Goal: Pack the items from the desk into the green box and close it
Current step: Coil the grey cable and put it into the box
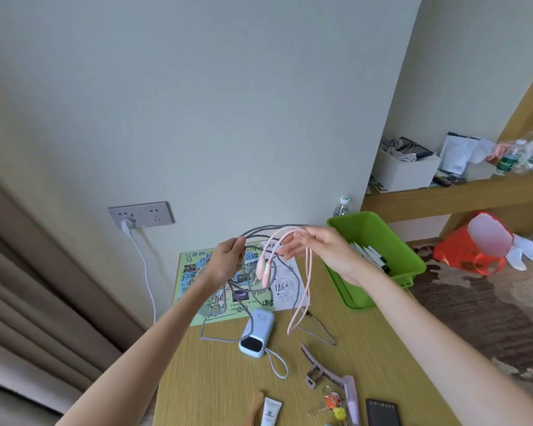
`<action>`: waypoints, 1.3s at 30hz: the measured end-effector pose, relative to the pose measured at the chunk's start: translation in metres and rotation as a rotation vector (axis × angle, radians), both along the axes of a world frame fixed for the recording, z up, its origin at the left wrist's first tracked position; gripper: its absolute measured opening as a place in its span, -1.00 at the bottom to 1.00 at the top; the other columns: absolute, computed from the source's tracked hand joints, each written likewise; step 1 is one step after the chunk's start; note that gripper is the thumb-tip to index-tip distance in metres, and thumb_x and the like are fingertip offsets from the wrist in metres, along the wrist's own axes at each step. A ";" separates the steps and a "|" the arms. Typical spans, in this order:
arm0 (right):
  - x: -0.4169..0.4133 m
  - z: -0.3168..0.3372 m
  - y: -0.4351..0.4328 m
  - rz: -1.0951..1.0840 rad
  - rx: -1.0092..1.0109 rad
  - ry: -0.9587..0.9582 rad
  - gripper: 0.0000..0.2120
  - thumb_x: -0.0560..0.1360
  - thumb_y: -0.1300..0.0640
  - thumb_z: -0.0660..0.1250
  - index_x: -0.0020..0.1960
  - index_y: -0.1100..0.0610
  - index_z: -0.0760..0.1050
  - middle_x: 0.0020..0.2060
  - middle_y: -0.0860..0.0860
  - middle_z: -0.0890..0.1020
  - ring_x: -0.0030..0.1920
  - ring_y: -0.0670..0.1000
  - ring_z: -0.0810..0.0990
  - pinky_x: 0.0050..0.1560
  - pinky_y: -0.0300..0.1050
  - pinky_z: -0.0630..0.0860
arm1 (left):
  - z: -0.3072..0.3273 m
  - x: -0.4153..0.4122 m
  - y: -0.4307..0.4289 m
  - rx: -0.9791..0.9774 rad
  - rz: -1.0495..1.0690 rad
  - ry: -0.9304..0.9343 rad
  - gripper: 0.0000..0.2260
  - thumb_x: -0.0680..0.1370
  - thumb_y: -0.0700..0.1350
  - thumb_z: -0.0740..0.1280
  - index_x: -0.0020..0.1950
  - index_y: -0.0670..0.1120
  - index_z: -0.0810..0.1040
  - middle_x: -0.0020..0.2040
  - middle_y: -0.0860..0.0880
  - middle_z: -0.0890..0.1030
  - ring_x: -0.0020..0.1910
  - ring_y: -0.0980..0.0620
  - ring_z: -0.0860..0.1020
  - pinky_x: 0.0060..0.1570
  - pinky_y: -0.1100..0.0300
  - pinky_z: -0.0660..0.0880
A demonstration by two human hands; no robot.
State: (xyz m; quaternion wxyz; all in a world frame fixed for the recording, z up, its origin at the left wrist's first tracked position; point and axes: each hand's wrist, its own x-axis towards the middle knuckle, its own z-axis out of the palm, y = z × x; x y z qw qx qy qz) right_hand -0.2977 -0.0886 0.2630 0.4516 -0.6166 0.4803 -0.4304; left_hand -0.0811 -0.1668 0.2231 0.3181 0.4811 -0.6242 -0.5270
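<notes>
Above the wooden desk (216, 382) my left hand (228, 256) grips a tangled grey cable (260, 230). My right hand (317, 250) pinches a pink cable (306, 272) whose loops and plugs hang down. The grey cable's loose end trails onto the desk. The green box (410, 256) stands open at the desk's far right with several markers inside. On the desk lie a pale blue power bank (257, 332), a mauve hair claw (317, 368), keys with charms (334, 404), a white tube (271, 412) and a dark phone (382, 412).
A printed green map sheet (197, 290) lies under the cables. A white charger cord runs from the wall socket (140, 214). A water bottle (342, 206) stands behind the box. A shelf (456, 192) with boxes and bottles is at right; a red bag (468, 250) lies on the floor.
</notes>
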 end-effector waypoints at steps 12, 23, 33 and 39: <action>-0.009 -0.018 0.003 0.025 0.145 -0.202 -0.71 0.64 0.08 0.17 0.20 0.23 0.52 0.08 0.16 0.68 -0.03 0.11 0.66 0.16 0.05 0.51 | -0.033 -0.041 0.022 0.232 -0.052 0.083 -0.76 0.70 -0.04 0.04 -0.13 -0.09 0.28 -0.37 0.01 0.26 -0.43 0.08 0.22 -0.42 0.27 0.24; -0.068 -0.024 0.011 -0.253 0.054 0.129 -0.76 0.63 0.15 0.18 0.01 -0.01 0.63 -0.32 0.04 0.69 -0.52 -0.13 0.39 -0.50 -0.37 0.33 | -0.002 -0.017 -0.003 0.067 -0.036 0.044 -0.72 0.70 -0.05 0.04 -0.19 -0.09 0.26 -0.41 0.06 0.22 -0.51 0.13 0.14 -0.54 0.30 0.09; -0.076 -0.130 0.023 -0.364 0.319 0.743 -0.71 0.65 0.08 0.14 -0.09 0.11 0.60 -0.35 0.00 0.66 -0.53 -0.10 0.40 -0.42 -0.19 0.35 | 0.008 -0.013 -0.002 -0.085 -0.021 -0.074 -0.69 0.69 -0.12 0.06 -0.25 -0.12 0.29 -0.41 0.02 0.24 -0.49 0.10 0.19 -0.54 0.36 0.19; -0.066 -0.179 0.032 -0.395 0.401 0.888 -0.71 0.66 0.12 0.07 -0.08 0.17 0.52 -0.25 0.06 0.65 -0.31 0.09 0.56 -0.31 -0.11 0.36 | -0.035 -0.015 0.009 -0.110 -0.055 -0.087 -0.72 0.69 -0.09 0.06 -0.20 -0.13 0.28 -0.36 0.01 0.26 -0.42 0.08 0.19 -0.39 0.19 0.16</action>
